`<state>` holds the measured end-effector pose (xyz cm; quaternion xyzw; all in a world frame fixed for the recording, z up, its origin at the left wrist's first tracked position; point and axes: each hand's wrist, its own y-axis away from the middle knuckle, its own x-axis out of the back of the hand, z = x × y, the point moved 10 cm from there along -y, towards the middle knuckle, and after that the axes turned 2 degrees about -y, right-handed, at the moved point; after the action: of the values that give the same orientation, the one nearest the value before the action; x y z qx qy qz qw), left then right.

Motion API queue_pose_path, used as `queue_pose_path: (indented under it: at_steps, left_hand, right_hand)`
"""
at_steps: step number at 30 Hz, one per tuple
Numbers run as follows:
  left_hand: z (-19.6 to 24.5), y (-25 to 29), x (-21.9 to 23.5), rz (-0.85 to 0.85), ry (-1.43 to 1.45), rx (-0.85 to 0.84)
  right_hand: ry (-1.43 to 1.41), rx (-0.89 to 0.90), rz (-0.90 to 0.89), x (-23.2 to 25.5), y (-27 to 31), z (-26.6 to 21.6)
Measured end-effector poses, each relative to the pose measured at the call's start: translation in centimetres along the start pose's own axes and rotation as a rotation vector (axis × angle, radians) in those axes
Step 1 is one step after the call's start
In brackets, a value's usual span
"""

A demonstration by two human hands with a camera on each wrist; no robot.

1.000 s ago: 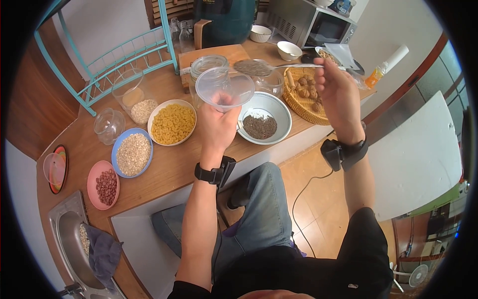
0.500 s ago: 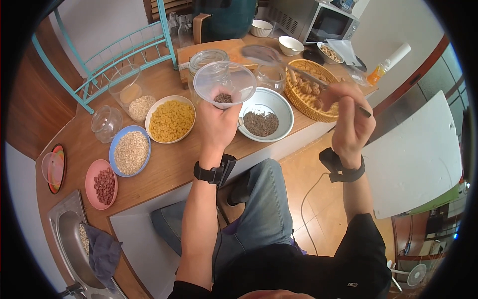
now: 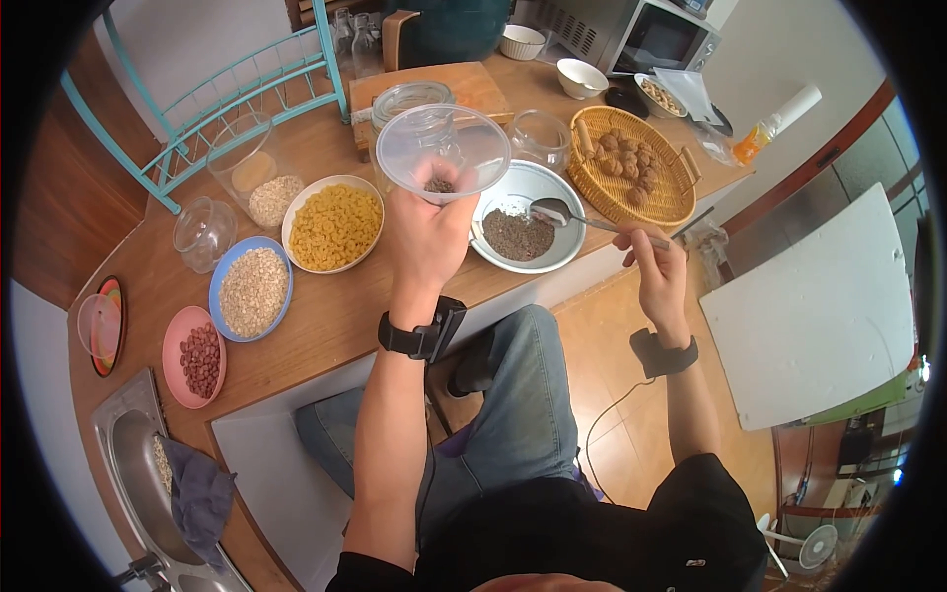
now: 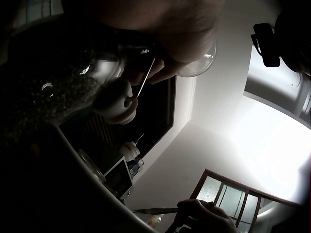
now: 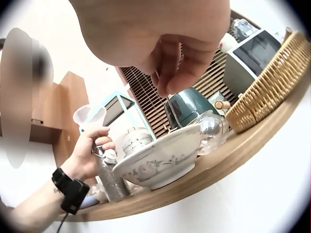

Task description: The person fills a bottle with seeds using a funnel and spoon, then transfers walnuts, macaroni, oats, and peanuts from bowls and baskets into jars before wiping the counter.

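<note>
My left hand [image 3: 429,242] grips the neck of a glass swing-top bottle [image 5: 112,183], with a clear plastic funnel [image 3: 478,148] at its mouth. Dark seeds [image 3: 439,185] lie at the bottom of the funnel, and more dark grains show inside the bottle in the left wrist view. On the right, my right hand [image 3: 656,278] pinches the handle of a metal spoon [image 3: 592,223]. The spoon's head is inside the white bowl [image 3: 538,181], over the pile of dark seeds [image 3: 518,240]. In the right wrist view the bowl has a flower pattern outside.
A wicker basket of walnuts [image 3: 592,187] stands right of the bowl, a glass jar [image 3: 541,138] behind it. Left are bowls of yellow pasta [image 3: 335,229], oats [image 3: 254,293] and red beans [image 3: 200,360]. A wooden board [image 3: 473,84] and turquoise rack [image 3: 247,89] stand behind.
My right hand has swung the spoon from above the funnel, rightward and then down into the bowl of seeds. Seeds now show in the funnel. The left hand stays almost in place.
</note>
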<state>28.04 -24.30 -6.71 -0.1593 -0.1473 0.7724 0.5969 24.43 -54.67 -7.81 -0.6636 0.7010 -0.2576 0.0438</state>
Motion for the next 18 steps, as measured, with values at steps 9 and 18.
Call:
queue_pose_path:
  at_steps: [9,18]
  left_hand:
    - [-0.1,-0.1,0.0,-0.003,-0.012,0.002]
    - [-0.1,0.0,-0.2,-0.009,0.047,0.009]
  right_hand:
    - [-0.446,-0.36,0.043,-2.2,2.0,5.2]
    - [-0.675,-0.484,0.084,-4.2,3.0,6.5]
